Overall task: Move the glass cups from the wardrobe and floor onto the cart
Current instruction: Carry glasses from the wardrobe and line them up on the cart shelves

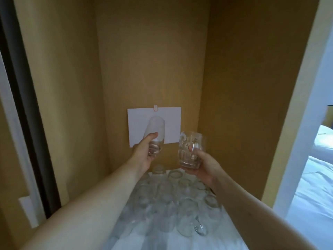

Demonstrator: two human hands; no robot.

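The left hand (pixel 144 150) gripped a smooth glass cup (pixel 155 136) and the right hand (pixel 202 164) gripped a dimpled glass mug (pixel 189 150), both above the crowded glasses (pixel 171 204).

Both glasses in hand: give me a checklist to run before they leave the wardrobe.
1. Left hand grips the smooth glass: ok.
2. Right hand holds the dimpled mug: ok.
3. The two held glasses are apart: ok.
4. Both are lifted above the glasses on the shelf: ok.
5. Held glasses are empty: cannot tell.
6. Cart has free space: cannot tell, not in view.
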